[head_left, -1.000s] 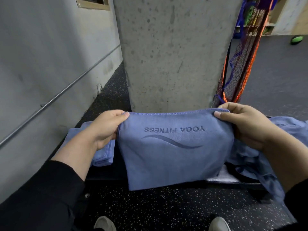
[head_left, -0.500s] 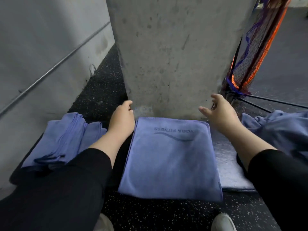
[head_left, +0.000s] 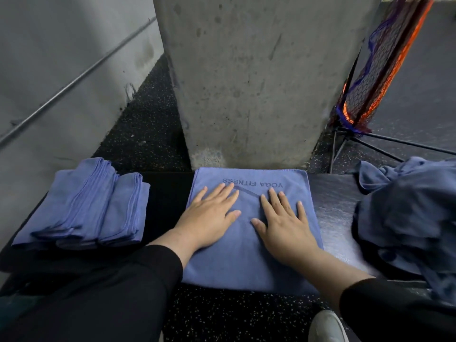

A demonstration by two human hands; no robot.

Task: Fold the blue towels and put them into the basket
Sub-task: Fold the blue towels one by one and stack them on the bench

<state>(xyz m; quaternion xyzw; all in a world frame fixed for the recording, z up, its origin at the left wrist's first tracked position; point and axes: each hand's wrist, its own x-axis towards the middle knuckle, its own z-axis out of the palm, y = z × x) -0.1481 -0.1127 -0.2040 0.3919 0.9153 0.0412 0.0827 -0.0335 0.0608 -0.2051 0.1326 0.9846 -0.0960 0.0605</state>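
While both hands, left and right, press flat with fingers spread on the towel at the bench centre, smoothing is underway; another fold probably follows.

- Left sleeve: long, black, plain fabric, ending short of the wrist.
- Right sleeve: long, black, same plain fabric.
- Left hand, right hand: bare, no rings or watch visible.
- Shoe: white, rounded toe.
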